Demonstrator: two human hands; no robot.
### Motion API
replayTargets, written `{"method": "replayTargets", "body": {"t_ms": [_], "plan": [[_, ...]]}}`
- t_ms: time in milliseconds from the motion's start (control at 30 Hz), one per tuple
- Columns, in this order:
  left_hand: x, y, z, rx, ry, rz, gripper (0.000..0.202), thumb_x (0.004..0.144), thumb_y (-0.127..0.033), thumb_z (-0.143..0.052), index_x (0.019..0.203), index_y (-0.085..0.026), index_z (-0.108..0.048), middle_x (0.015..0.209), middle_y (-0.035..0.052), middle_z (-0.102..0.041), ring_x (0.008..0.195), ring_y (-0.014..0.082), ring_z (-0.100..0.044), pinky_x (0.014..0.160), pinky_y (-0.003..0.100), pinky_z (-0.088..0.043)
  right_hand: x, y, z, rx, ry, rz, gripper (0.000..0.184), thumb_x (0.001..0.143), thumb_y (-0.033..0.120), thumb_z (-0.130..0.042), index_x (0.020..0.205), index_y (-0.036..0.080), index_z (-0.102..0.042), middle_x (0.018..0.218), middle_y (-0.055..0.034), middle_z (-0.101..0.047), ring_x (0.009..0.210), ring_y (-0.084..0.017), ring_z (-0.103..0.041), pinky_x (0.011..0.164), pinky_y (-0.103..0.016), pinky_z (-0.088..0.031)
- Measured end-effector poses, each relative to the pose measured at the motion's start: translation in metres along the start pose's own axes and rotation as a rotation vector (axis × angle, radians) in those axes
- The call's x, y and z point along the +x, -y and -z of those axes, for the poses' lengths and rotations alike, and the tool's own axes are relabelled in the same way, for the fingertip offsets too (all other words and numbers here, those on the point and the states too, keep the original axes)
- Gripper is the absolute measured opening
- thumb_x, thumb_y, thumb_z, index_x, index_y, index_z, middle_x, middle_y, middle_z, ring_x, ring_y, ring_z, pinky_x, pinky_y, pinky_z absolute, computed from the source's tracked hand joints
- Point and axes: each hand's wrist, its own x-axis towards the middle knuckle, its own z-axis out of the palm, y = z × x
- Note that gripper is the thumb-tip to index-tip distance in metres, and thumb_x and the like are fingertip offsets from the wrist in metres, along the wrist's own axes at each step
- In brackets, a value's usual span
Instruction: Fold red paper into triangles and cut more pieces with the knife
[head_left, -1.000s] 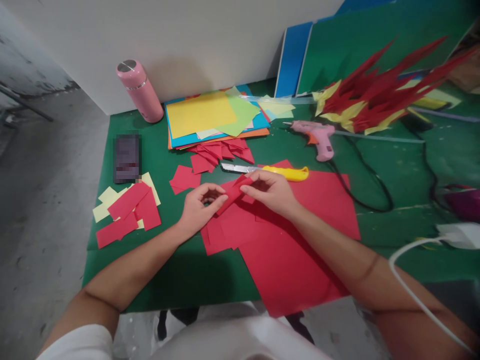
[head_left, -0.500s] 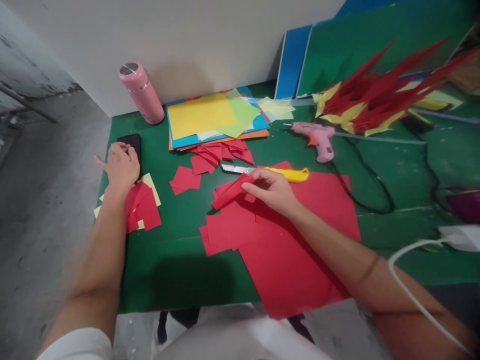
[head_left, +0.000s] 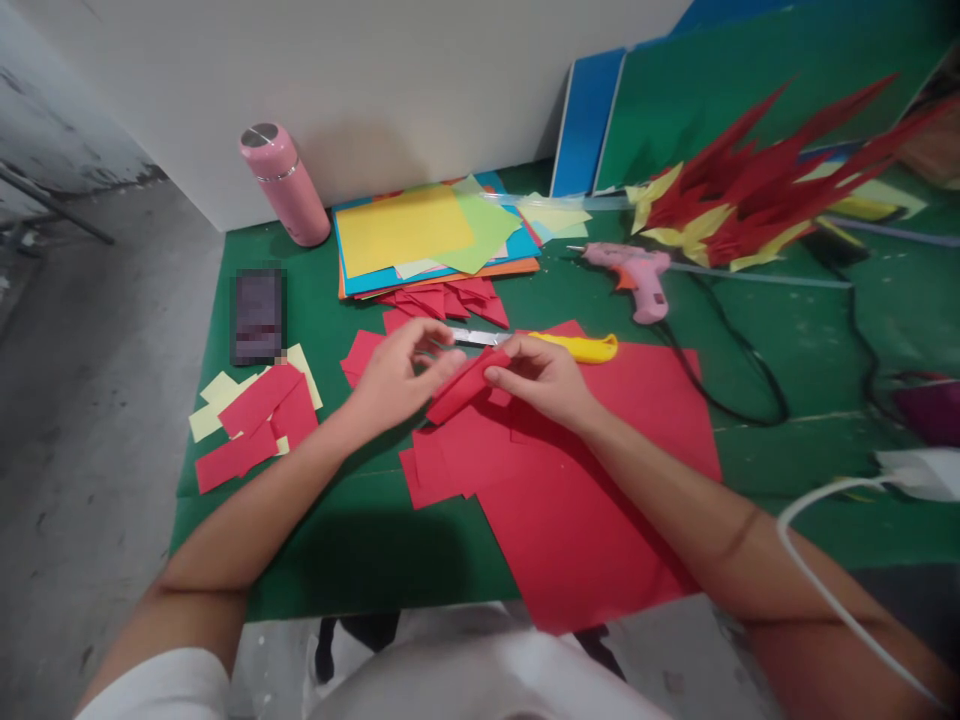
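My right hand (head_left: 551, 383) pinches a folded strip of red paper (head_left: 466, 388) between thumb and fingers, above the sheets in the middle of the table. Beside the strip's left end is my left hand (head_left: 405, 375), fingers curved and apart; whether the thumb touches the paper I cannot tell. Just behind both hands lies a utility knife (head_left: 577, 347) with a yellow handle, its blade pointing left. Beneath the right hand and forearm spreads a large red sheet (head_left: 592, 530), with smaller red pieces (head_left: 442, 465) at its left corner.
A phone (head_left: 258, 318) lies at the left, behind red and pale yellow paper pieces (head_left: 255, 415). At the back stand a pink bottle (head_left: 289, 190) and a stack of coloured paper (head_left: 405, 232). To the right are a pink glue gun (head_left: 637, 275), its black cord and a red-yellow paper flame (head_left: 750, 190).
My left hand has left the phone and moved right to the folded paper strip. The phone's screen is now uncovered. My right hand stays almost where it was, still pinching the strip.
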Motion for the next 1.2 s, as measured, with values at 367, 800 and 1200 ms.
{"method": "replayTargets", "body": {"t_ms": [367,800,1200], "plan": [[-0.005,0.022,-0.032,-0.368,0.010,0.186,0.034,0.070,-0.038,-0.080,0.088,-0.018,-0.059,0.081,0.0001,-0.063,0.075,0.0110,-0.061,0.072,0.026,-0.053,0.002,-0.002,-0.003,0.145,0.003,0.021,0.037,0.072,0.047,-0.081,0.087,0.023,-0.057,0.078,0.0021,-0.062,0.064,-0.010,-0.054,0.060,-0.025,-0.045],[-0.014,0.029,-0.036,-0.391,-0.079,0.141,0.037,0.069,-0.049,-0.081,0.081,-0.019,-0.064,0.075,-0.0009,-0.067,0.066,0.0112,-0.063,0.064,0.026,-0.054,-0.002,0.006,-0.003,0.068,0.099,-0.195,0.041,0.069,0.056,-0.079,0.064,0.020,-0.062,0.057,0.0028,-0.060,0.052,-0.010,-0.053,0.053,-0.026,-0.044],[-0.016,0.029,-0.041,-0.428,-0.125,0.081,0.035,0.070,-0.043,-0.082,0.085,-0.019,-0.061,0.079,-0.0004,-0.066,0.073,0.0113,-0.065,0.067,0.025,-0.054,-0.005,0.007,-0.006,0.050,0.037,-0.211,0.043,0.070,0.056,-0.078,0.061,0.019,-0.059,0.053,0.0020,-0.060,0.050,-0.010,-0.054,0.052,-0.025,-0.043]]}}
